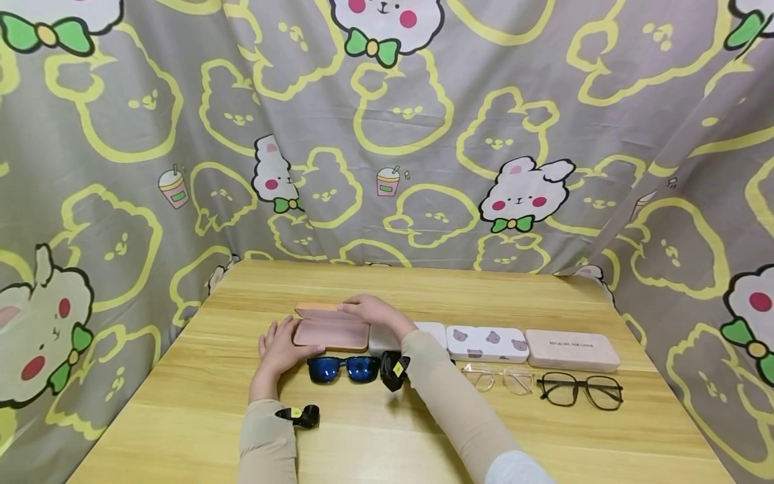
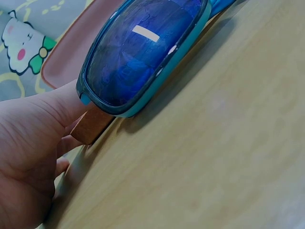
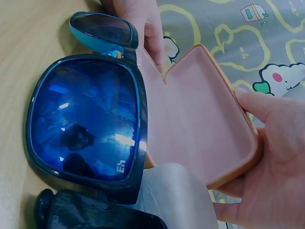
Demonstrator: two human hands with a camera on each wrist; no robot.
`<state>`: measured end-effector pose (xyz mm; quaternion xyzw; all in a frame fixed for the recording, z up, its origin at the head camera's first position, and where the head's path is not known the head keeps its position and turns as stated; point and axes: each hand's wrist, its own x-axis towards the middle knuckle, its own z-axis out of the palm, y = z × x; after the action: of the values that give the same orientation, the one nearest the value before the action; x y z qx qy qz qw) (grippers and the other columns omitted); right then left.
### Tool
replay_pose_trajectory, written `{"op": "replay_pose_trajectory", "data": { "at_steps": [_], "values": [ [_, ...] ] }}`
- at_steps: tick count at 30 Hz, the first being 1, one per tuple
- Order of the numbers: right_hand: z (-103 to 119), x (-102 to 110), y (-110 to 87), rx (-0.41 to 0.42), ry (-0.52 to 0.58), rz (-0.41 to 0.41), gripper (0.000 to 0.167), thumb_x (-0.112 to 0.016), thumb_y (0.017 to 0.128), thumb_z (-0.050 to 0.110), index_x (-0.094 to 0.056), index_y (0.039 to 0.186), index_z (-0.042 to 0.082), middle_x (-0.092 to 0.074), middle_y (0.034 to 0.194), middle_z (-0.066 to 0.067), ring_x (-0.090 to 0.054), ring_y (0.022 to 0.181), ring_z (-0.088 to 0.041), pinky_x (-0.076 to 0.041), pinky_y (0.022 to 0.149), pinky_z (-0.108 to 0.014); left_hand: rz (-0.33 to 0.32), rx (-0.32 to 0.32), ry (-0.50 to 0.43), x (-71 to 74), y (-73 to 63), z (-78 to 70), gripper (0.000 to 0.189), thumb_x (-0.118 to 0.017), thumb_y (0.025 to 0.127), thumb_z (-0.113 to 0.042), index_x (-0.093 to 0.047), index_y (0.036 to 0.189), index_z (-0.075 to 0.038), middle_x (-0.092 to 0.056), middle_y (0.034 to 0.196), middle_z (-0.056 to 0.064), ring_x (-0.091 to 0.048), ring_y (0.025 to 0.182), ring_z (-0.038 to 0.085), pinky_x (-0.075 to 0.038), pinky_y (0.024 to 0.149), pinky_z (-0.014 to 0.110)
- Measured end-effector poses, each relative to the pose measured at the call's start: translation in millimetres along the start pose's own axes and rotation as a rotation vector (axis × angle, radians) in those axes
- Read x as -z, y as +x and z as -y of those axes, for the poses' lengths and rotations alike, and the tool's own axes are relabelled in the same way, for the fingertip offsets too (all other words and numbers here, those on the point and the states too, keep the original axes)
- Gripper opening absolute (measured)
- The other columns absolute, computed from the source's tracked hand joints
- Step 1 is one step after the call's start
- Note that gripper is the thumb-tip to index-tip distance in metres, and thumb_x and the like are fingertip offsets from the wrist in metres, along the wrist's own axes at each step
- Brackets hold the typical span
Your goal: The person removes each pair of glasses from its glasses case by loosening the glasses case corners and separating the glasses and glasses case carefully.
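An orange-brown glasses case [image 1: 332,334] with a pink lining stands open on the table. My left hand [image 1: 279,346] grips its left end, thumb along the front edge and the other fingers toward the back. At the case's raised lid [image 1: 319,310], my right hand [image 1: 376,312] pinches the right-hand end; the right wrist view shows the thumb [image 3: 255,102] at the lid's rim and fingers behind it. Sunglasses [image 1: 343,369] with blue mirrored lenses lie just in front of the case. They partly cover the case in the left wrist view.
Right of the open case, a pale case [image 1: 432,331] is partly hidden by my right arm. Beyond it lie a bear-print case [image 1: 487,343] and a beige case [image 1: 571,351]. Clear-framed glasses [image 1: 502,380] and black-framed glasses [image 1: 580,391] lie before them. A patterned curtain [image 1: 423,168] hangs behind.
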<state>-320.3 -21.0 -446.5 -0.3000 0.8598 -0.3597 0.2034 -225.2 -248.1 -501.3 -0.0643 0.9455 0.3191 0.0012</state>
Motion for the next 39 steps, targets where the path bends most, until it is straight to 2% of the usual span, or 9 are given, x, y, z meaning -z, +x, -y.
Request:
{"op": "replay_pose_trajectory", "data": {
  "at_steps": [6,14,19,26,32,34,39],
  "values": [
    [0.3,2.2,-3.6,-0.006,0.048,0.058,0.052,-0.044,0.102,0.046,-0.055,0.139,0.012,-0.052,0.146,-0.010,-0.047,0.136,-0.028,-0.041,0.112,-0.044,0.000,-0.003,-0.002,-1.0,0.6,-0.3,0.102,-0.077,0.071,-0.060,-0.038,0.148,-0.006,-0.020,0.160,0.020,0.002,0.148,0.048,0.011,0.113,0.069],
    [-1.6,2.4,-4.3,0.039,0.067,0.062,0.045,-0.049,0.101,0.040,-0.056,0.139,0.016,-0.053,0.145,-0.008,-0.047,0.137,-0.027,-0.039,0.114,-0.043,0.013,-0.027,0.046,-0.4,-1.9,-0.7,0.104,-0.076,0.072,-0.061,-0.032,0.152,-0.010,-0.017,0.162,0.020,0.003,0.148,0.049,0.010,0.113,0.070],
    [-0.1,2.7,-5.8,0.064,0.093,0.072,0.042,-0.055,0.098,0.037,-0.059,0.136,0.019,-0.056,0.143,-0.007,-0.048,0.136,-0.027,-0.037,0.115,-0.044,0.001,-0.031,0.046,1.0,-3.5,-2.6,0.102,-0.076,0.073,-0.059,-0.034,0.151,-0.008,-0.019,0.161,0.020,0.001,0.148,0.049,0.008,0.113,0.070],
    [-1.3,2.4,-5.0,0.110,0.020,0.073,0.039,-0.062,0.094,0.036,-0.063,0.131,0.022,-0.059,0.139,-0.006,-0.054,0.130,-0.025,-0.043,0.110,-0.041,-0.026,-0.015,0.061,-1.1,-3.5,-1.2,0.103,-0.077,0.072,-0.059,-0.037,0.149,-0.004,-0.023,0.160,0.020,-0.004,0.148,0.049,0.005,0.114,0.070],
    [-2.6,2.3,-4.9,0.134,-0.039,0.079,0.043,-0.064,0.093,0.039,-0.061,0.133,0.026,-0.059,0.139,-0.002,-0.056,0.127,-0.023,-0.046,0.107,-0.038,-0.051,-0.016,0.068,-2.3,-2.5,0.4,0.102,-0.078,0.070,-0.059,-0.040,0.147,-0.004,-0.026,0.159,0.020,-0.007,0.147,0.048,0.001,0.114,0.070],
    [-2.2,2.5,-5.3,0.147,-0.054,0.082,0.044,-0.064,0.092,0.039,-0.061,0.134,0.025,-0.059,0.139,-0.002,-0.058,0.123,-0.023,-0.047,0.105,-0.038,-0.057,-0.018,0.067,-2.5,-2.5,0.5,0.101,-0.079,0.070,-0.059,-0.042,0.146,-0.003,-0.027,0.158,0.021,-0.008,0.147,0.048,0.001,0.114,0.070],
    [0.1,2.9,-6.7,0.168,-0.085,0.083,0.046,-0.067,0.090,0.040,-0.061,0.133,0.024,-0.059,0.139,-0.002,-0.058,0.124,-0.022,-0.048,0.105,-0.038,-0.066,-0.023,0.064,-3.1,-2.4,1.0,0.101,-0.080,0.068,-0.060,-0.046,0.143,-0.003,-0.028,0.157,0.022,-0.010,0.146,0.050,-0.001,0.114,0.070]
  ]
}}
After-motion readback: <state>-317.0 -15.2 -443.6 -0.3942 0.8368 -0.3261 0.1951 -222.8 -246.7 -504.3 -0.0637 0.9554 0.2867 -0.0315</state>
